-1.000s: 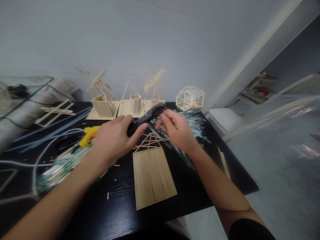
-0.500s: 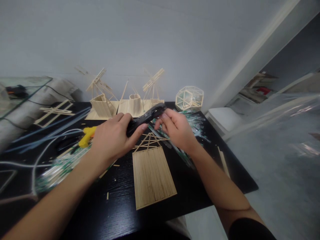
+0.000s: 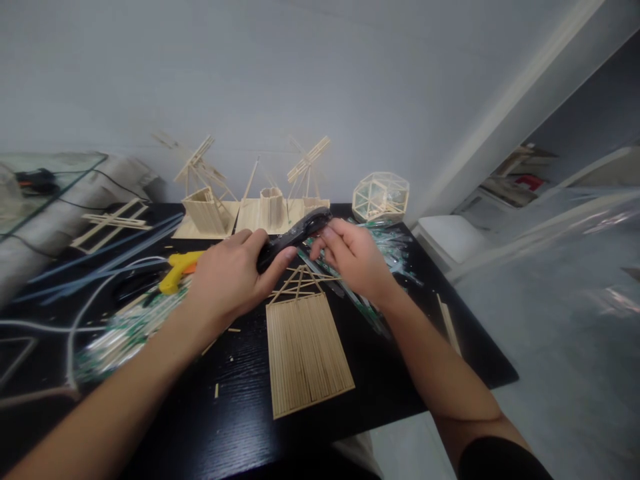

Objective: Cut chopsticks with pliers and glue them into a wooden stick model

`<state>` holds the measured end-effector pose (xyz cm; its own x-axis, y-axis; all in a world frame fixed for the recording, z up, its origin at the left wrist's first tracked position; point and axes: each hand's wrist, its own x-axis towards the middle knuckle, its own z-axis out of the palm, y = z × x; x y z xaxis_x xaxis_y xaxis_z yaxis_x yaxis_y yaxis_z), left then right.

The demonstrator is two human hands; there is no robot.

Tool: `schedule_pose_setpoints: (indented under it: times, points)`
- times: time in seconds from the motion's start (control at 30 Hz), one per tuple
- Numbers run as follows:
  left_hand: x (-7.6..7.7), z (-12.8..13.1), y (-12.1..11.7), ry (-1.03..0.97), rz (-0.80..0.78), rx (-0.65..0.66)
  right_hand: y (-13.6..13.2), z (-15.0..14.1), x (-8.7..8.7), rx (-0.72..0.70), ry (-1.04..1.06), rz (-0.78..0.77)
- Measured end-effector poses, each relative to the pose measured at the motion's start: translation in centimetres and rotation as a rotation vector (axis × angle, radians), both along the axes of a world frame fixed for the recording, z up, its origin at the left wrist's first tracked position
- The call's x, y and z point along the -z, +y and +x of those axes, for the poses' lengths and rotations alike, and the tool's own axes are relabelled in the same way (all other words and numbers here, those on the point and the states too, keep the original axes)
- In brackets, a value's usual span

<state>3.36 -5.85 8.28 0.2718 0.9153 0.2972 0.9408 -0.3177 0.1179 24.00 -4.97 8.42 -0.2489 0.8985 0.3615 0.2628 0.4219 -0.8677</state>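
My left hand (image 3: 230,277) is wrapped round the handles of black cutting pliers (image 3: 295,235), held above the black table (image 3: 240,427). The tool's head points up and to the right. My right hand (image 3: 353,260) is pinched at the tool's jaws; what its fingertips hold is too small to make out. Below both hands lies a flat panel of wooden sticks (image 3: 305,350) with a triangular stick frame (image 3: 299,280) at its far end.
A yellow glue gun (image 3: 176,270) and loose cables lie at left. Stick windmill models (image 3: 203,193) and a geodesic stick ball (image 3: 380,197) stand at the table's back. Green-printed plastic wrappers (image 3: 125,333) are scattered about. Loose sticks (image 3: 447,323) lie near the right edge.
Both hands and the pliers have barely shifted; the view has moved slightly.
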Motion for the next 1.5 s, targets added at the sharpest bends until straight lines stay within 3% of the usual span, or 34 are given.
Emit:
schedule_pose_setpoints:
  times: [0.2, 0.57, 1.0, 1.5]
  points:
    - [0.24, -0.13, 0.07, 0.017, 0.071, -0.016, -0.06, 0.07, -0.16, -0.011, 0.011, -0.006]
    - [0.13, -0.18, 0.01, 0.017, 0.029, 0.009, 0.3, 0.11, 0.49, 0.004, 0.021, -0.005]
    - [0.42, -0.23, -0.01, 0.033, 0.062, 0.012, 0.03, 0.28, 0.09, 0.04, -0.057, 0.039]
    - [0.86, -0.01, 0.09, 0.004, 0.042, 0.011, -0.18, 0.13, -0.16, 0.023, -0.004, 0.014]
